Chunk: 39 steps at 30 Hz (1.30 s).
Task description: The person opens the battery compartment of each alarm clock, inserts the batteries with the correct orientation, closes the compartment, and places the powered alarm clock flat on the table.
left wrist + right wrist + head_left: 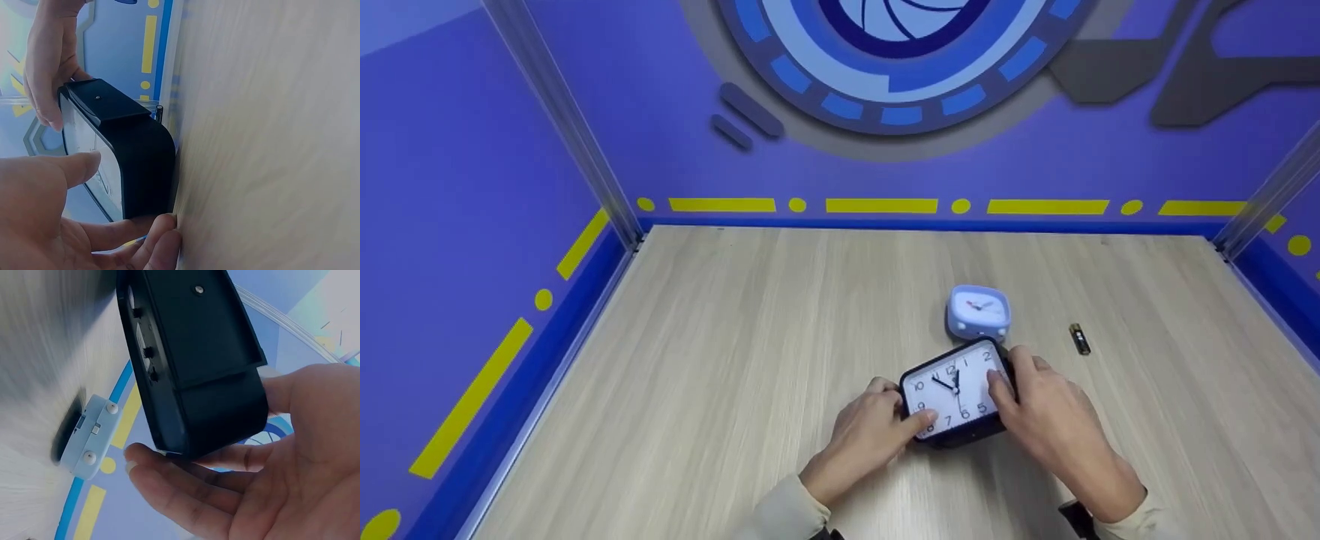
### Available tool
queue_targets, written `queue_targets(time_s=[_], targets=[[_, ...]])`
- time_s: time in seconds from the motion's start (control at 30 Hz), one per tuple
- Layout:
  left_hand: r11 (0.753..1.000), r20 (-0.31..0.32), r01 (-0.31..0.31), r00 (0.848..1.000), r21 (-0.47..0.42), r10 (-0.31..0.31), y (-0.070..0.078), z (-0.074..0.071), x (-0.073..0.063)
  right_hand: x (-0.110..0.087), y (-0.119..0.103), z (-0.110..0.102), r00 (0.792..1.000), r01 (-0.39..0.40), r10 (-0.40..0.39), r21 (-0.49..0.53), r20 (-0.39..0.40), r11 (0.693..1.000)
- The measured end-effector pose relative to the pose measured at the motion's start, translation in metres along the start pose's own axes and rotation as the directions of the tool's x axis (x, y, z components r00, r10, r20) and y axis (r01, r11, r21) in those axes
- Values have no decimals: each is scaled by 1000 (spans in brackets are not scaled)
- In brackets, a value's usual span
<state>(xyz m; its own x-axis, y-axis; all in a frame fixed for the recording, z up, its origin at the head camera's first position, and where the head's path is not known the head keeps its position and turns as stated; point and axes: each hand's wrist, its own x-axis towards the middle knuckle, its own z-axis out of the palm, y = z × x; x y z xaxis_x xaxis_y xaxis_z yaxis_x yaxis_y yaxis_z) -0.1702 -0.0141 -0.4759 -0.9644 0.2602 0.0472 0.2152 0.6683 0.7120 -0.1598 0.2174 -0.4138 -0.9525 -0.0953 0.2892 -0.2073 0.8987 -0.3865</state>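
Note:
A black square alarm clock (952, 394) with a white face is held between both hands, tilted, its face turned up toward the head view. My left hand (870, 424) grips its left side, thumb on the face near the 8 and fingers behind the case. At the opposite side my right hand (1054, 412) holds the case, thumb over the face near the 3 and 4. The right wrist view shows the black case (219, 399) with a screw on its underside and small knobs on its back. Right fingers (185, 489) curl around its edge.
Just beyond the black clock stands a small light-blue alarm clock (979, 311) with a white face. An AA-style battery (1080, 339), black and gold, lies to the right on the wooden table (720, 337). Blue-purple panels (472, 225) with yellow marks enclose the back and sides.

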Motion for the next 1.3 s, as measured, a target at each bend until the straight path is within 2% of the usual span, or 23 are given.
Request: queue_targets(time_s=[0.1,0.27,0.67,0.93,1.3], targets=[[1000,-6,3,1000,14,-3,-1,0,0,0,0,0,1000,3,-2,-21,26,1000],[1000,-8,2,1000,27,-1,-2,-1,0,-1,1,2,1000,25,-25,-38,9,999],[998,-20,-7,1000,63,9,-3,-4,1,-1,3,6,999,26,-23,-70,33,997],[992,-46,9,999,123,-3,-4,-8,2,-1,4,10,993,10,3,-104,121,995],[989,-51,0,999,151,8,-4,-8,4,-1,5,12,985,-12,28,-90,172,996]])
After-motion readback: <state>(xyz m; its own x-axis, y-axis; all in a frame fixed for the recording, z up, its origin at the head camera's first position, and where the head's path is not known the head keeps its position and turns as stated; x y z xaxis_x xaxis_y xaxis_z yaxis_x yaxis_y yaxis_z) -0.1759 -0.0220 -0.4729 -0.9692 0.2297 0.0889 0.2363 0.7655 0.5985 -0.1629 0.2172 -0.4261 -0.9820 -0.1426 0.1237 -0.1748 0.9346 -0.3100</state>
